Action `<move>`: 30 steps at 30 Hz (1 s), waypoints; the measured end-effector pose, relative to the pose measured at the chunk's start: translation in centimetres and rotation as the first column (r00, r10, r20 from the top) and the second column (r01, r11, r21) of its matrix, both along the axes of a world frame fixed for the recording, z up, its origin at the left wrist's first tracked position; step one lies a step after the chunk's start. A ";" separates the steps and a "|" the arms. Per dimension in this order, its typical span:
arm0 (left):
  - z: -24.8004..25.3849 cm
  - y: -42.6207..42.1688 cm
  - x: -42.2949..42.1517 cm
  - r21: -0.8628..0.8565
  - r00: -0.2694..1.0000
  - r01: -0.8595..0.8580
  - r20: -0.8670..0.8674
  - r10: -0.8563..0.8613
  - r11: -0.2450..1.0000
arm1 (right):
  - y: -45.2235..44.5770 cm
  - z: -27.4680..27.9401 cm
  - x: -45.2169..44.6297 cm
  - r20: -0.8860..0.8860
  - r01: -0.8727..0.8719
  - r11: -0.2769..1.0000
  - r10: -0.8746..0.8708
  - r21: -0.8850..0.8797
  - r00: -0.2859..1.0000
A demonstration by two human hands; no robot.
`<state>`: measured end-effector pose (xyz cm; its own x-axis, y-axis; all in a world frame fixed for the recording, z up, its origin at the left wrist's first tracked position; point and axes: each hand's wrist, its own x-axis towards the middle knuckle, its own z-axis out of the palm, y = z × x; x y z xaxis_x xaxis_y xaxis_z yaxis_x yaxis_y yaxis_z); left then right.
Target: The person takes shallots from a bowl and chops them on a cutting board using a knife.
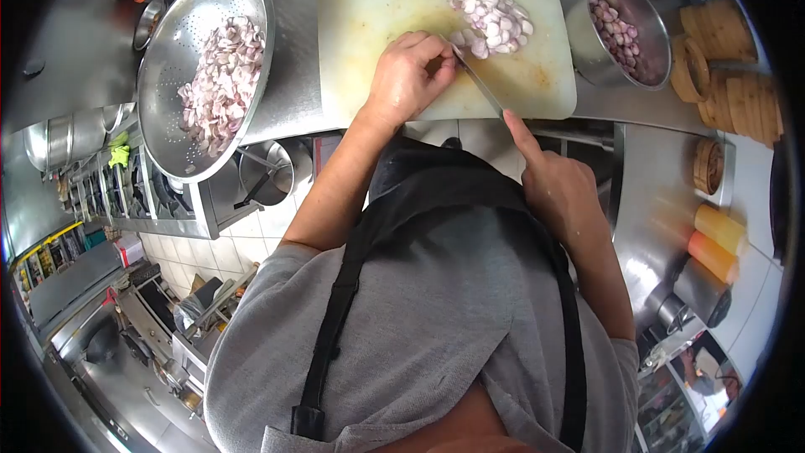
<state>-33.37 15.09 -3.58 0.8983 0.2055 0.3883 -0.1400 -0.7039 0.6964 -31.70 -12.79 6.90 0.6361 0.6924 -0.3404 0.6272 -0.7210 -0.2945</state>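
On the white cutting board (369, 0) my left hand (410, 75) has its fingers curled together around a small piece at the knife's tip; the piece is mostly hidden. My right hand (560, 180) grips the handle of a knife (480, 84), forefinger stretched along it, and the blade points up-left to the left fingertips. Just right of the tip lies a pile of sliced shallots (495, 18). A steel colander (180, 33) on the left holds many shallot pieces (225, 84). At the right, a steel pot (656, 33) contains peeled shallots (616, 38).
Bamboo steamers (721, 29) are stacked beyond the pot at the right. Yellow and orange bottles (713, 257) lie lower right. Small bowls (149, 21) stand behind the colander. A stove (168, 201) is at the lower left.
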 end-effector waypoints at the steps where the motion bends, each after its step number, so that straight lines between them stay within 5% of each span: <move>1: 0.1 0.2 0.1 0.005 1.000 -0.005 0.003 0.005 1.000 | 0.2 0.7 0.0 0.007 -0.006 1.000 0.006 0.012 1.000; 30: 0.1 0.0 -0.1 0.034 0.999 -0.008 0.035 0.007 0.999 | -0.5 1.4 -0.6 -0.060 0.019 0.993 -0.012 0.118 0.998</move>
